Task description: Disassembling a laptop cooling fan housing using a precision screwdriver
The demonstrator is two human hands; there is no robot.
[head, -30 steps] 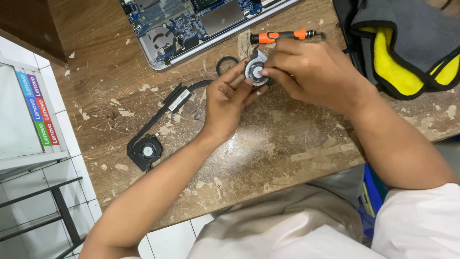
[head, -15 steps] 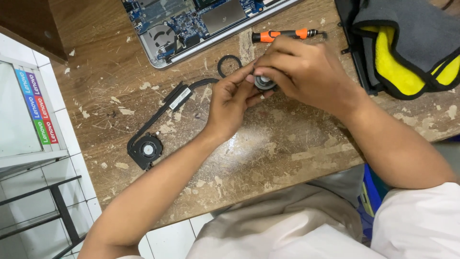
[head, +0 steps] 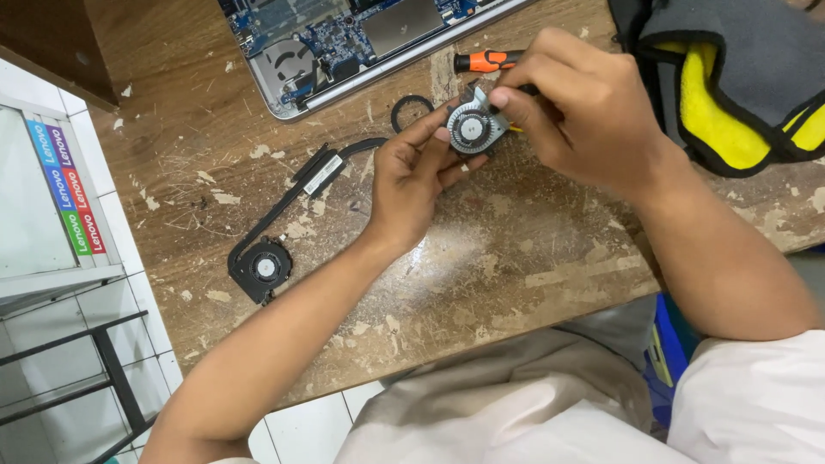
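I see both hands clamped on the small round fan: left hand cradles, right hand pinches its rim above the counter.

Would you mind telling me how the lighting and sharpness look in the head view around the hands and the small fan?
Head view: soft, even light with faint shadows under the left hand and right hand; the small fan and worn wooden table look sharp, with no motion blur; only mild sheen on the opened laptop; edges bend slightly from the wide lens.
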